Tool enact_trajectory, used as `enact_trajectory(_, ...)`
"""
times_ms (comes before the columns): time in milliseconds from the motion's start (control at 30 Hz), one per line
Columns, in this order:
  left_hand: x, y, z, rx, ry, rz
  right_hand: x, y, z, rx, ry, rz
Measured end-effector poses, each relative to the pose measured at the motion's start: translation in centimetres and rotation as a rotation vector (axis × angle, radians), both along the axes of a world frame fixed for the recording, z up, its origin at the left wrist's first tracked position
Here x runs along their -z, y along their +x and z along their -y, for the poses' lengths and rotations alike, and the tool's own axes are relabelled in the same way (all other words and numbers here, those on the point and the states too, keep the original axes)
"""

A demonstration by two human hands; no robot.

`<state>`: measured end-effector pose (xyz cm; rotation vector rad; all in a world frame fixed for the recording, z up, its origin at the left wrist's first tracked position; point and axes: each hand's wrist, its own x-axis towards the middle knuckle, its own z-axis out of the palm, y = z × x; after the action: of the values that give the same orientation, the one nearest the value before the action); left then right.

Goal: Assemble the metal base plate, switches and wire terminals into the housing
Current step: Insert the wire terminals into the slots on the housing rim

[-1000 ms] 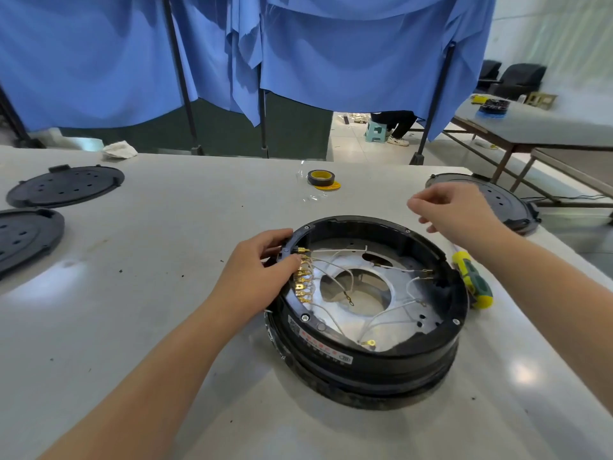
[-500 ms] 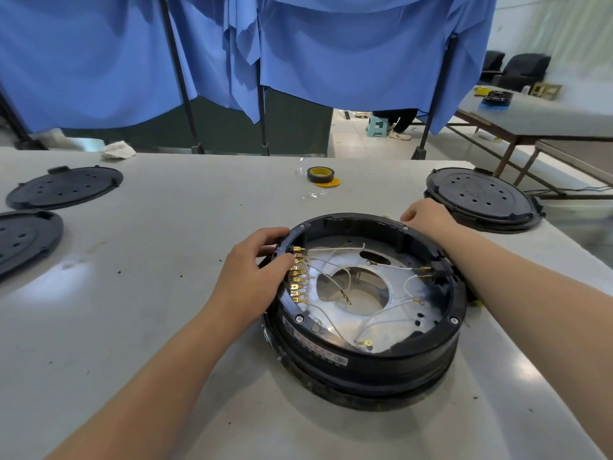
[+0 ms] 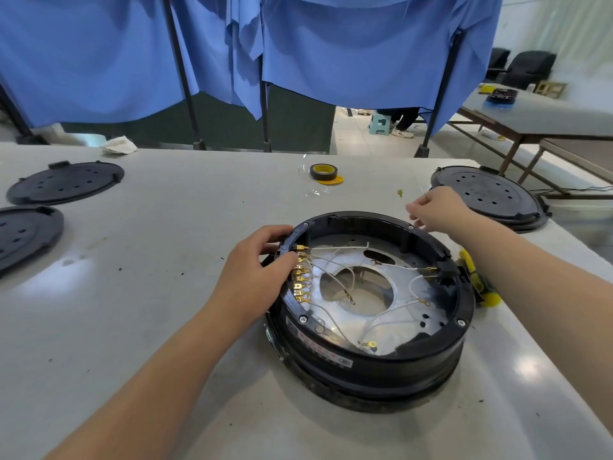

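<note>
Head view: the black housing (image 3: 371,356) is sitting at table centre, metal base plate (image 3: 391,327) inside. Left hand (image 3: 255,277) is gripping its nine-o'clock rim beside the brass terminals (image 3: 300,277). Right hand (image 3: 438,212) is hovering at one o'clock, fingertips pinched; contents unclear.

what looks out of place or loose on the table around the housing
One small brass terminal lies by itself on the table, beyond the housing and away from the row of terminals inside its left wall. A crumpled clear wrapper lies by the tape roll.
</note>
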<state>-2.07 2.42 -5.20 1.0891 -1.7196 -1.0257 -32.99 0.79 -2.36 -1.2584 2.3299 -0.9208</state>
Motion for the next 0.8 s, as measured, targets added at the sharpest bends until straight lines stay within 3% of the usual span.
enact_trajectory(233,-0.6,0.3,-0.4,0.024,0.045,0.036,-5.5,4.3,-5.3,-0.164,-0.272,0.123)
enact_trajectory(467,-2.4,0.8,-1.5,0.079,-0.098,0.013,-6.4,11.3,-8.7,-0.634,0.073,0.137)
enact_trajectory(800,-3.1,1.0,-1.7,0.134,-0.078,-0.012,-5.3,12.5,-8.1,-0.715,0.095,0.143)
